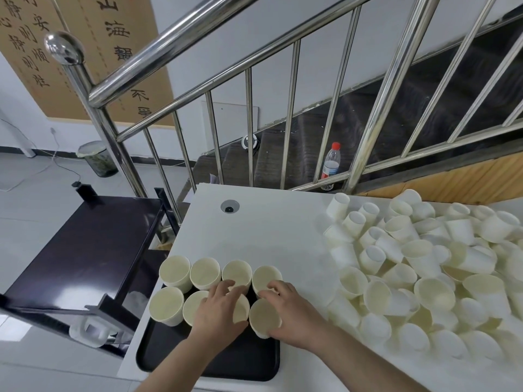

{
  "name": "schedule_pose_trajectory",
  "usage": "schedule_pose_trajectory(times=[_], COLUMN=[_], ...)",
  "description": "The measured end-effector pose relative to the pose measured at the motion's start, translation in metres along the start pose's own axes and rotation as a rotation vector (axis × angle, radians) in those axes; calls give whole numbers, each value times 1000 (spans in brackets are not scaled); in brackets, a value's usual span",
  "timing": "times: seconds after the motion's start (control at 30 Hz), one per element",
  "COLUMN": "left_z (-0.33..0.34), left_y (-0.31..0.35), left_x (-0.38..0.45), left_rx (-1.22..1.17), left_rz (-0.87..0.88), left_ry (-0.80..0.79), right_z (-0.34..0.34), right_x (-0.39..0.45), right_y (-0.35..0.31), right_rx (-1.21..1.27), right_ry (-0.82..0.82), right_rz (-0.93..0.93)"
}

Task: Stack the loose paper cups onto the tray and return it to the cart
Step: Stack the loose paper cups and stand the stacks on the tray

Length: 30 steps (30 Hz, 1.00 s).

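Observation:
A black tray (226,363) lies at the near left edge of the white table (271,227). Several upright paper cups (175,270) stand on it in two rows. My left hand (218,309) grips a cup (242,308) in the near row, thumb on its near side. My right hand (285,312) holds the neighbouring cup (264,318) at the row's right end, fingers curled over its far rim. A large heap of loose paper cups (424,267) covers the table's right half. The black cart (85,250) stands left of the table.
A steel stair railing (249,125) runs behind the table, with a plastic bottle (331,161) on the stairs beyond. A round cable hole (229,207) sits in the table's far left. A bin (97,158) and cables lie on the floor at left.

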<state>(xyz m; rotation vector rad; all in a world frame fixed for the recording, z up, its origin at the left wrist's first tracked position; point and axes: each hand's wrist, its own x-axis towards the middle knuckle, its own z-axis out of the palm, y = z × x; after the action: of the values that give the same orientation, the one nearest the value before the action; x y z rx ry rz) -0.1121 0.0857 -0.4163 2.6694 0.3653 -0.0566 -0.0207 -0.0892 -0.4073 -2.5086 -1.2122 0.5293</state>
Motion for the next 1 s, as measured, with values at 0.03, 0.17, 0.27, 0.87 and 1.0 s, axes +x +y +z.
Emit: schedule_pose_trajectory(times=[0.03,0.17,0.27,0.87,1.0], left_z=[1,5,9,-16,-10], left_y=[0,0,-3,53,68], left_x=[0,-1,0,61,86], left_rx=[9,49,63,10,-3], left_rz=[-1,-18,-24,163,241], left_ry=[3,17,25,-3,-49], right_z=[1,3,4,-42,-56], right_x=[0,2,3,4,2], right_y=[0,0,0,37,59], right_rx=[-7,-44,-83,-135,-148], right_ry=[-3,-14,-32,81,87], right_rz=[-1,-2,-6,134,236])
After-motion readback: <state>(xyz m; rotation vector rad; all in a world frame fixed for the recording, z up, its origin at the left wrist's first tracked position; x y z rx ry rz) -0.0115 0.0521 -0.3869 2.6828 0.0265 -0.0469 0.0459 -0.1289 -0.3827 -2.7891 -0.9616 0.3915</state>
